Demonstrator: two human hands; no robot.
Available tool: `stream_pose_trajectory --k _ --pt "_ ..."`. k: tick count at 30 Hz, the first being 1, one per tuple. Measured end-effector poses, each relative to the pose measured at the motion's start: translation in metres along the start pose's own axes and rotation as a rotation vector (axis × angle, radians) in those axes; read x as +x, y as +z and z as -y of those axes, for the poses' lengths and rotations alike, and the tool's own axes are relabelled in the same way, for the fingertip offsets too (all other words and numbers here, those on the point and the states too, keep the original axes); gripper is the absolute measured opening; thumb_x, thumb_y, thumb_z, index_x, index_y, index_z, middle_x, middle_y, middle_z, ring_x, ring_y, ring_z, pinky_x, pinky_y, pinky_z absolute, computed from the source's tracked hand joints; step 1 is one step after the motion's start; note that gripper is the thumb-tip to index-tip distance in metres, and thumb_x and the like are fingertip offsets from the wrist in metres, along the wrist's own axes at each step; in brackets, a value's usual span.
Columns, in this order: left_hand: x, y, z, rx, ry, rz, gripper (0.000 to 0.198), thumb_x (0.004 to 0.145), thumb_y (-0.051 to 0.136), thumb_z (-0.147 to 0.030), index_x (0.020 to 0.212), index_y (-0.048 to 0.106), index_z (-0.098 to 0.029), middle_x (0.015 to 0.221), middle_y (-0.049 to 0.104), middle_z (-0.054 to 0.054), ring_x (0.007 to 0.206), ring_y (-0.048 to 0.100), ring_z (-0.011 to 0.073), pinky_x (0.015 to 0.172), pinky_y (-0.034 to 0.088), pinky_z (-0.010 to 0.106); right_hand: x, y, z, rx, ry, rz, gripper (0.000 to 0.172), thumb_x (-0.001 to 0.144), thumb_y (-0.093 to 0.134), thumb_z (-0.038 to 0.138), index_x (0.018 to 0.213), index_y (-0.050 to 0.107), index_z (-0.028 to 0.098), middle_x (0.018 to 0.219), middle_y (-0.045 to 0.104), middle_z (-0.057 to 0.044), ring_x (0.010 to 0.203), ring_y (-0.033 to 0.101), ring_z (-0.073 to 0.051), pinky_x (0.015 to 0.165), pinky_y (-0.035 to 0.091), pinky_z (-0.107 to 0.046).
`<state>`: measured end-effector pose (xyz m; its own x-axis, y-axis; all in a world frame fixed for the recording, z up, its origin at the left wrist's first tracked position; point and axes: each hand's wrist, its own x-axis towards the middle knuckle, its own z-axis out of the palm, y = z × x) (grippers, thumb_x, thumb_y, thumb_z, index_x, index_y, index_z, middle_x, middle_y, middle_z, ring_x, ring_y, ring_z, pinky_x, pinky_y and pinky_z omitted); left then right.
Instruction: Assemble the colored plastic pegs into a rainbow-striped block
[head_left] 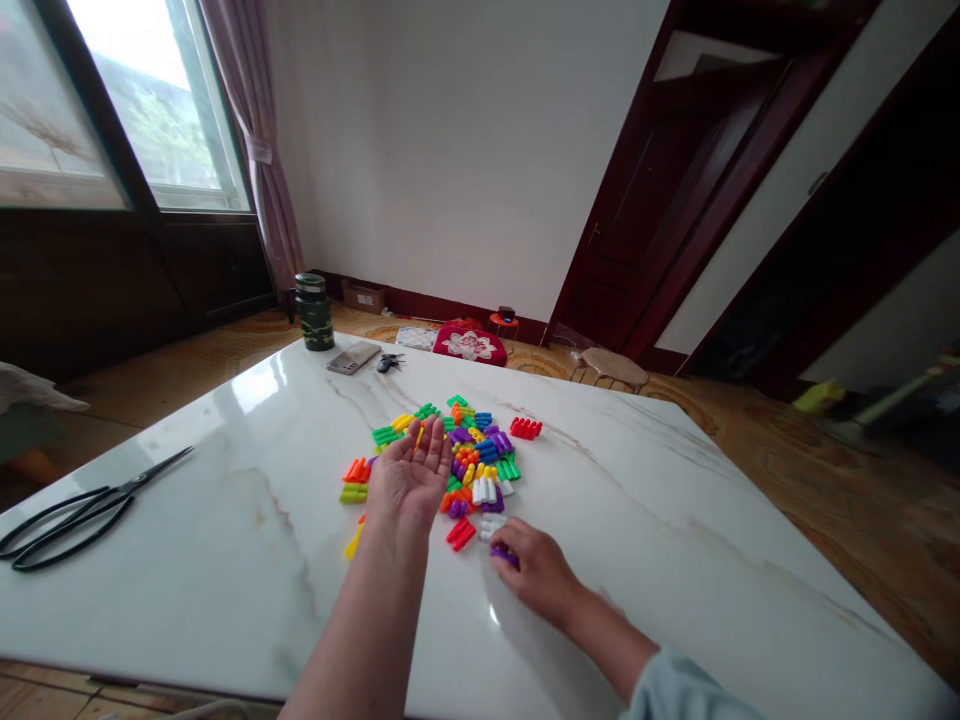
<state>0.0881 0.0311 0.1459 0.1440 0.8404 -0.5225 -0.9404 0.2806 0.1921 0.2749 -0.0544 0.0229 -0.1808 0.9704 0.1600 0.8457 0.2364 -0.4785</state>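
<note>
My left hand [415, 482] is turned palm up over the near left part of a pile of plastic building blocks [480, 450]. Its fingers are apart and slightly bent, and the palm is bare. A bit of yellow shows between the fingers; I cannot tell whether it is a block behind them. Lower right, my right hand [536, 565] is closed on a purple building block [504, 554] at the tabletop, partly hidden by the fingers. Close by lie a white block [491, 526] and a red block [460, 534]. The blocks look like short tubes joined in rows.
The white marble-patterned table [247, 560] holds large black-handled scissors [97, 505] at the left. Farther back stand a camouflage flask [313, 312], a phone [354, 357] and keys [388, 362]. A separate red block [526, 428] lies right of the pile. Beyond the table is a round stool [611, 368].
</note>
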Motion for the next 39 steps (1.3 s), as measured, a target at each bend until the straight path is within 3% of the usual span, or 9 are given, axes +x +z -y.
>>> stream_pose_trajectory --k 4,8,12,16,23,26,30,34,39 --pt "-0.001 -0.001 -0.001 -0.003 0.005 0.015 0.019 0.079 0.045 -0.005 0.088 0.058 -0.014 0.085 0.066 0.006 0.078 0.068 0.0148 0.069 0.054 0.027 0.033 0.017 0.04 0.092 -0.16 -0.068 0.013 0.08 0.06 0.021 0.093 0.059 0.022 0.09 0.059 -0.001 0.078 0.056 -0.014 0.07 0.044 -0.024" --pt "-0.001 -0.001 -0.003 -0.002 0.01 0.019 0.019 0.079 0.045 -0.005 0.088 0.058 -0.015 0.083 0.066 0.006 0.076 0.068 0.0144 0.068 0.054 0.026 0.05 0.022 0.048 0.069 -0.183 -0.154 0.023 0.084 0.057 0.02 0.107 0.053 0.02 0.099 0.059 -0.004 0.081 0.056 -0.013 0.073 0.045 -0.025" --pt "-0.002 0.001 -0.004 -0.007 0.011 0.019 0.019 0.08 0.045 -0.005 0.089 0.059 -0.015 0.082 0.067 0.005 0.073 0.068 0.0135 0.068 0.054 0.026 0.039 0.02 0.04 -0.273 -0.239 0.025 0.018 0.081 0.053 0.01 0.096 0.059 0.021 0.096 0.06 -0.004 0.087 0.054 -0.017 0.07 0.043 -0.027" --pt "-0.004 0.001 -0.001 -0.021 -0.008 0.009 0.019 0.08 0.046 -0.005 0.088 0.06 -0.015 0.08 0.066 0.005 0.07 0.067 0.0128 0.065 0.054 0.025 0.025 0.024 0.036 -0.448 -0.186 0.044 0.017 0.082 0.054 0.011 0.096 0.059 0.02 0.099 0.06 -0.006 0.088 0.052 -0.019 0.067 0.042 -0.028" --pt "-0.002 0.0 0.0 -0.018 -0.013 -0.006 0.02 0.079 0.046 -0.004 0.09 0.06 -0.015 0.083 0.066 0.005 0.069 0.067 0.012 0.064 0.054 0.024 0.006 0.021 0.041 -0.218 -0.271 -0.011 0.006 0.088 0.055 0.024 0.09 0.06 0.022 0.089 0.06 -0.002 0.081 0.055 -0.015 0.068 0.042 -0.024" --pt "-0.003 -0.001 -0.001 -0.008 -0.006 -0.011 0.021 0.079 0.047 -0.004 0.091 0.06 -0.015 0.084 0.067 0.005 0.069 0.067 0.0119 0.064 0.054 0.024 0.012 0.004 0.011 0.016 -0.137 -0.207 0.013 0.09 0.049 0.025 0.093 0.061 0.022 0.09 0.06 -0.002 0.08 0.057 -0.013 0.071 0.044 -0.023" --pt "-0.004 -0.001 0.0 0.003 -0.019 0.003 0.021 0.08 0.047 -0.003 0.09 0.061 -0.015 0.083 0.067 0.004 0.066 0.066 0.0114 0.064 0.054 0.025 0.032 -0.016 -0.072 0.068 0.153 -0.505 0.018 0.085 0.047 0.023 0.089 0.064 0.019 0.087 0.062 -0.006 0.08 0.059 -0.017 0.074 0.047 -0.028" --pt "-0.002 -0.002 0.002 0.009 -0.018 -0.002 0.02 0.08 0.047 -0.004 0.091 0.062 -0.014 0.08 0.066 0.005 0.065 0.066 0.0113 0.062 0.054 0.024 0.05 -0.024 -0.139 -0.03 0.316 -0.576 0.026 0.078 0.043 0.02 0.089 0.066 0.016 0.09 0.063 -0.01 0.083 0.061 -0.021 0.078 0.048 -0.033" --pt "0.002 -0.003 0.006 0.014 -0.019 0.01 0.022 0.079 0.049 -0.004 0.094 0.061 -0.014 0.081 0.066 0.005 0.066 0.066 0.0117 0.063 0.055 0.025 0.082 -0.028 -0.162 -0.065 0.371 -0.564 0.026 0.072 0.045 0.014 0.087 0.066 0.017 0.087 0.066 -0.008 0.085 0.061 -0.02 0.081 0.047 -0.032"
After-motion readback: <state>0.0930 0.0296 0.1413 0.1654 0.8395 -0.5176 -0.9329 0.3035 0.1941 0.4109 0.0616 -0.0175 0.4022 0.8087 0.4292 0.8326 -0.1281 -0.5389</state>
